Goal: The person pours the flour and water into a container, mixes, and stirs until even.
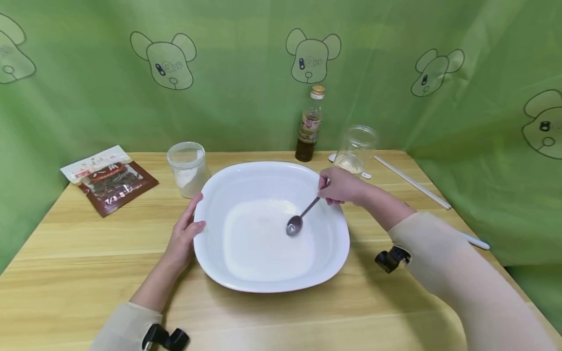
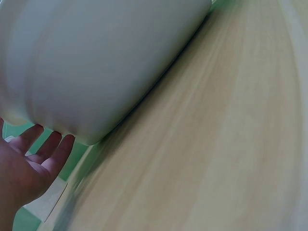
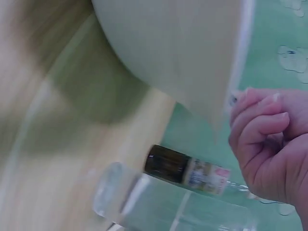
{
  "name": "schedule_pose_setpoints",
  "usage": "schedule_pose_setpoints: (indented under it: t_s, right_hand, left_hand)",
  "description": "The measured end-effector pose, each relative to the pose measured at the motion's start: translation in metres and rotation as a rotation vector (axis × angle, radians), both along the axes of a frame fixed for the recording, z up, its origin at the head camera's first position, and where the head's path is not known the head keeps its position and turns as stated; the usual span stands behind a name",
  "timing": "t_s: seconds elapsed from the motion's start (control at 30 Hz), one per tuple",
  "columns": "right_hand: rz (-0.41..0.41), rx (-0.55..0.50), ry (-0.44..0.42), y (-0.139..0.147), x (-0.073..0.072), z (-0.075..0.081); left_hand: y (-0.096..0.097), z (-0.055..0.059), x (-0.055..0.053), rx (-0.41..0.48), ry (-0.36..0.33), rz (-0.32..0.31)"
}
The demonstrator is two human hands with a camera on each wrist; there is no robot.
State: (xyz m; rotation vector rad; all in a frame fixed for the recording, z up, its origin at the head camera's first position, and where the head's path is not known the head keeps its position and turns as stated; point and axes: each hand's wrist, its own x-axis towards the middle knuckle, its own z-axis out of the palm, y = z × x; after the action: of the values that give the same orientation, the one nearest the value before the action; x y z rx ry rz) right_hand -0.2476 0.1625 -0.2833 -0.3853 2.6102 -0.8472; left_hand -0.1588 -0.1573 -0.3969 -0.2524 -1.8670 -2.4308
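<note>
A wide white basin [image 1: 272,165] stands on the wooden table in the head view. My left hand [image 1: 182,239] holds its left side, the thumb at the rim and the other fingers against the outer wall. In the left wrist view the fingertips [image 2: 61,144] touch that wall. My right hand [image 1: 344,185] pinches the handle of a metal spoon [image 1: 303,214] over the basin's right rim. The spoon slants down, its bowl low inside the basin. Whether the basin holds liquid is hard to tell. In the right wrist view the curled right fingers [image 3: 264,127] hide most of the spoon.
A clear tub of white powder [image 1: 190,178] stands left of the basin, near a brown spice packet [image 1: 111,180]. Behind the basin are a dark sauce bottle [image 1: 309,126] and a clear jar [image 1: 356,146]. White sticks [image 1: 412,181] lie at right. A green curtain encloses the table.
</note>
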Motion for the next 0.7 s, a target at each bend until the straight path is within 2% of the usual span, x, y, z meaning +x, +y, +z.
schedule_pose_setpoints:
  t_s: [0.07, 0.17, 0.3, 0.43, 0.5, 0.57, 0.7]
  right_hand:
    - [-0.068, -0.054, 0.013, -0.004, -0.004, -0.006]
    - [-0.099, -0.108, 0.017, -0.015, -0.007, -0.017]
    - [-0.026, -0.118, -0.052, -0.029, 0.000, -0.024]
    - [0.080, -0.035, -0.110, -0.030, 0.009, -0.019]
    - [0.115, 0.026, -0.084, -0.025, 0.013, -0.014]
    - [0.126, 0.071, -0.023, -0.019, 0.014, -0.008]
    - [0.057, 0.092, 0.115, -0.011, 0.011, -0.001]
  left_hand:
    - [0.000, 0.000, 0.000, 0.001, -0.003, -0.001]
    - [0.000, 0.000, 0.000, 0.009, -0.007, -0.001]
    - [0.000, 0.000, 0.000, 0.015, -0.015, -0.003]
    - [0.000, 0.001, 0.000, 0.006, -0.016, 0.002]
    - [0.000, 0.001, 0.001, 0.001, -0.016, 0.006]
    - [0.000, 0.002, 0.001, -0.002, -0.015, 0.008]
    - [0.001, 0.002, 0.002, -0.001, -0.014, -0.001]
